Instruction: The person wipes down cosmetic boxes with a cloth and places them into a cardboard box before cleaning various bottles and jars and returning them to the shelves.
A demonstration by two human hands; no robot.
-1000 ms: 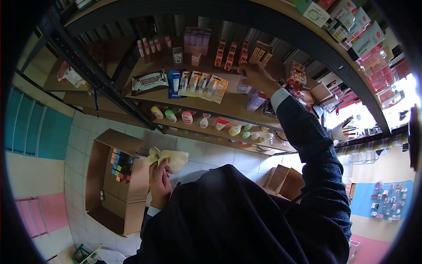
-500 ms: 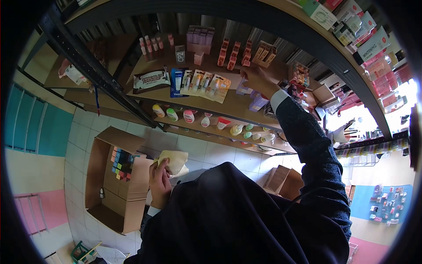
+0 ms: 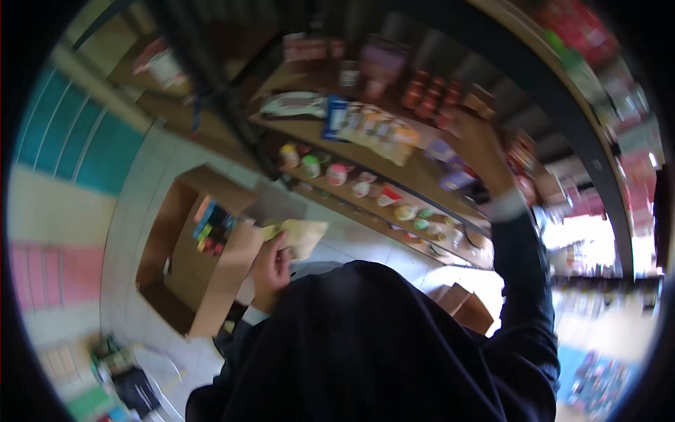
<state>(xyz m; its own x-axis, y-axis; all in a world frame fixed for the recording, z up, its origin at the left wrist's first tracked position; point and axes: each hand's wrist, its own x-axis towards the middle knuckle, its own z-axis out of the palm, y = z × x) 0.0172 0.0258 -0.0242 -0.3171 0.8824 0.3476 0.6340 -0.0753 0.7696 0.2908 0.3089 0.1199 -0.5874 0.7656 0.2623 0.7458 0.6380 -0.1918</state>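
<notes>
Beside one carton (image 3: 228, 281), the left grip (image 3: 272, 271) clamps one cloth (image 3: 307, 239); near three box rows (image 3: 426, 103), right grip (image 3: 478, 141) unclear.

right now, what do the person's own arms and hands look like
Both the right hand and the left hand are without gloves. The right sleeve is long and dark bluish, ending in a pale right cuff. The left cuff is pale too; a loose black garment hides most of that arm. Blur hides any finer markings.
</notes>
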